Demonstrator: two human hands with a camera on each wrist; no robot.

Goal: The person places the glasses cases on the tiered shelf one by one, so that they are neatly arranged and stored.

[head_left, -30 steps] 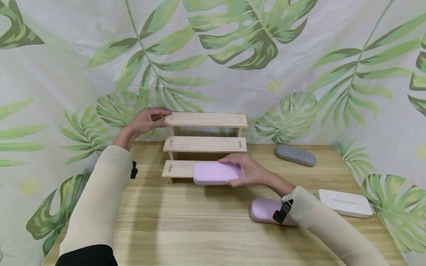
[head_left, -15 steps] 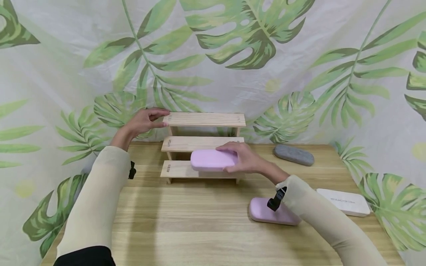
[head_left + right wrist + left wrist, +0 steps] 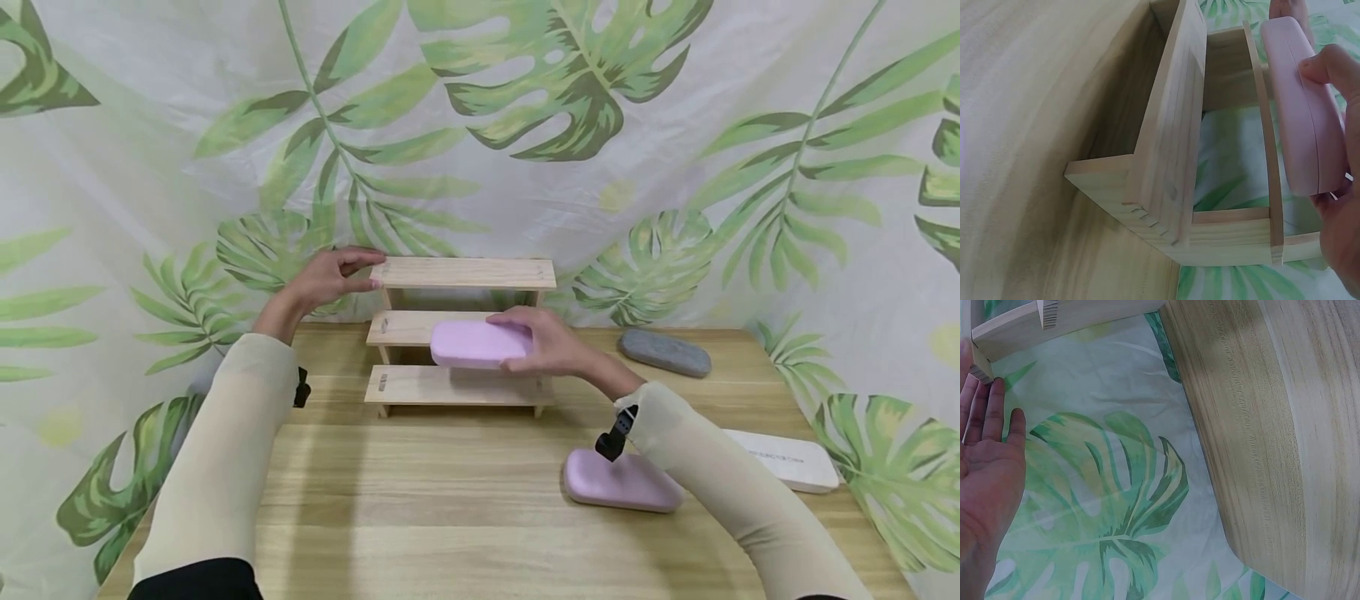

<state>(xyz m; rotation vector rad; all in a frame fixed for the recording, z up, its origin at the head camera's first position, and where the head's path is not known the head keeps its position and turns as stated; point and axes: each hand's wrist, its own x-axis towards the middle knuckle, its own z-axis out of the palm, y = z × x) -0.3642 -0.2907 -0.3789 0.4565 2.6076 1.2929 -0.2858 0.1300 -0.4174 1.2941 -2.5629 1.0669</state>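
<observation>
In the head view, my right hand (image 3: 551,343) grips a light pink glasses case (image 3: 478,344) by its right end, in front of the middle step of a three-tier wooden display rack (image 3: 450,385). The right wrist view shows the pink case upright in that view, thumb on its seam side, close beside the middle board. My left hand (image 3: 330,277) holds the left end of the rack's top board, thumb at the front corner and fingers at the back. In the left wrist view, its fingers (image 3: 994,412) reach straight up to the board's end.
A second, mauve-pink glasses case (image 3: 622,483) lies under my right forearm. Farther right is a white case (image 3: 797,461) with printed letters, partly behind the sleeve. A grey case (image 3: 663,352) lies at the table's back right. A leaf-print curtain (image 3: 675,100) hangs behind the table.
My right hand has lifted the pink glasses case from the bottom step's front edge up to the middle step's height. My left hand stays on the top board's end.
</observation>
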